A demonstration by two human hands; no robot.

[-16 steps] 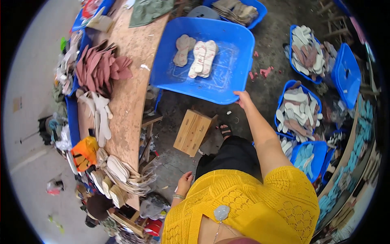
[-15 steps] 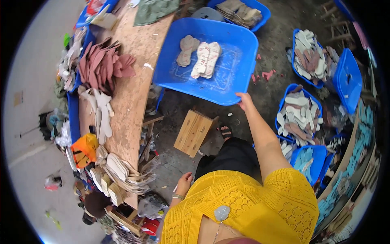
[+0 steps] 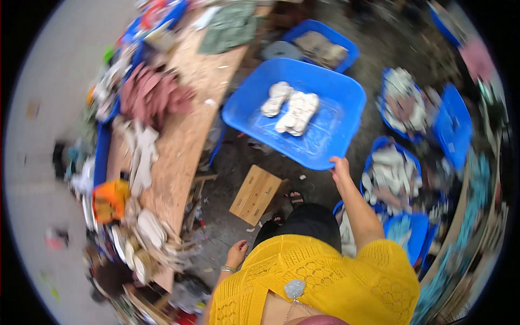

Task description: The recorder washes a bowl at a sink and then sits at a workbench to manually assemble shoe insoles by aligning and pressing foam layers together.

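Observation:
My right hand (image 3: 339, 169) is closed on the near right corner of a blue plastic tub (image 3: 244, 122), fingers hooked over its rim. Inside the tub lie two small stacks of insole-shaped pieces: a larger white stack with red marks (image 3: 297, 114) and a smaller pale stack (image 3: 277, 99) beside it. The tub is held out ahead of me, right of the long worktable (image 3: 179, 146). My left hand (image 3: 236, 253) hangs low by my side, loosely curled with fingers somewhat apart. Nothing shows in it, and it touches nothing.
A small wooden stool (image 3: 255, 195) stands on the floor before my feet. Blue bins of white and brownish pieces (image 3: 391, 176) line the right side. Another blue bin (image 3: 349, 54) stands beyond the tub. Dusty-pink pieces (image 3: 154, 97) and pale insoles (image 3: 151, 227) lie on the worktable.
The tub and my right hand sit lower and farther right in the picture, and the tub is turned slightly. The whole view has shifted and blurred. My right hand keeps its hold.

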